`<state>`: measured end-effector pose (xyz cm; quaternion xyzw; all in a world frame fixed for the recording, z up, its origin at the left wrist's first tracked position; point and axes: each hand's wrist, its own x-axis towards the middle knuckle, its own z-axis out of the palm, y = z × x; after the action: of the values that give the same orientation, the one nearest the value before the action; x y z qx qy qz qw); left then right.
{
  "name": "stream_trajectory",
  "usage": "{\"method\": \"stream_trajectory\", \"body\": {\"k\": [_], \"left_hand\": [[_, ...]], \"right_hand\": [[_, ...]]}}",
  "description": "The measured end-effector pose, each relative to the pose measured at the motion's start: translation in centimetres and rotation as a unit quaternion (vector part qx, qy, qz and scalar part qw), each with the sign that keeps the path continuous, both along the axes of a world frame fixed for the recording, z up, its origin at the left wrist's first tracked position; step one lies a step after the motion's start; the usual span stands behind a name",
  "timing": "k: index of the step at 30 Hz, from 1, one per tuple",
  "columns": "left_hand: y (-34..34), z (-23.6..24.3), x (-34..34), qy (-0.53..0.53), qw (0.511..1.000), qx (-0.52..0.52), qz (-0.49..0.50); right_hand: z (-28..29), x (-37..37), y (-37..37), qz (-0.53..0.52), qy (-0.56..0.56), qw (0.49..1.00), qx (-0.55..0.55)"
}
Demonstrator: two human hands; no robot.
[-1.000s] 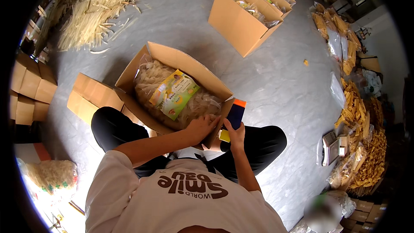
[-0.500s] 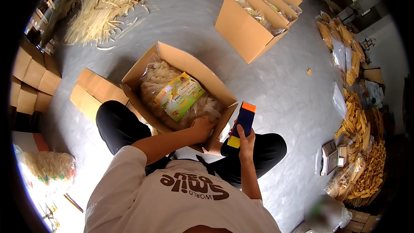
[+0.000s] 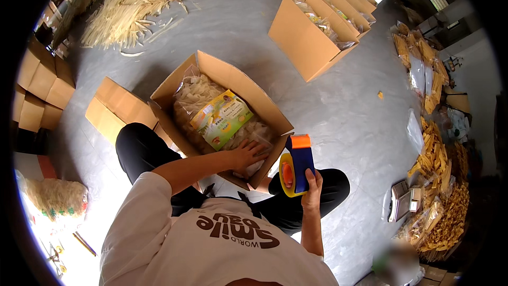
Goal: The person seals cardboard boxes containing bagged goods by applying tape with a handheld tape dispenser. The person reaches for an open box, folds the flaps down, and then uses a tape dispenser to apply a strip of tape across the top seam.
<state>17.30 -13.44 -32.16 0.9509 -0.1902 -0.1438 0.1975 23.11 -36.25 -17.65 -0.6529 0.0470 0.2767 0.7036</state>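
An open cardboard box [image 3: 264,106] sits in front of me between my legs, holding a clear bag [image 3: 193,92] of pale ribbon-like strips with a green and yellow label [image 3: 222,119]. My left hand [image 3: 246,156] lies with spread fingers on the bag near the box's lower right corner. My right hand [image 3: 312,188] grips a blue tape dispenser [image 3: 301,161] with an orange top and yellow tape roll, held beside the box.
Several open cartons of bags [image 3: 307,42] stand at back right. Loose pale strips [image 3: 119,5] lie at back left. A flattened-looking carton [image 3: 114,103] and stacked boxes [image 3: 42,85] are left. Yellow dried bundles [image 3: 431,153] and a scale [image 3: 399,201] are right.
My right hand has drawn the dispenser out to the right of the box and turned it, showing the roll. The fingers of my left hand have spread out on the bag.
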Motion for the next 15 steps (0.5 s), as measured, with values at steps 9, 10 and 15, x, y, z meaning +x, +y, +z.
{"method": "stream_trajectory", "body": {"k": [9, 10, 15], "left_hand": [[1.9, -0.9, 2.3, 0.021, 0.976, -0.214, -0.035], [2.1, -1.0, 2.4, 0.030, 0.976, -0.214, -0.031], [-1.7, 0.2, 1.3, 0.023, 1.000, 0.003, 0.016]], "right_hand": [[-1.3, 0.5, -1.1, -0.001, -0.003, 0.999, 0.038], [-1.1, 0.4, -0.8, 0.006, 0.000, 0.999, 0.037], [-3.2, 0.6, 0.8, -0.015, 0.025, 0.999, 0.026]]}}
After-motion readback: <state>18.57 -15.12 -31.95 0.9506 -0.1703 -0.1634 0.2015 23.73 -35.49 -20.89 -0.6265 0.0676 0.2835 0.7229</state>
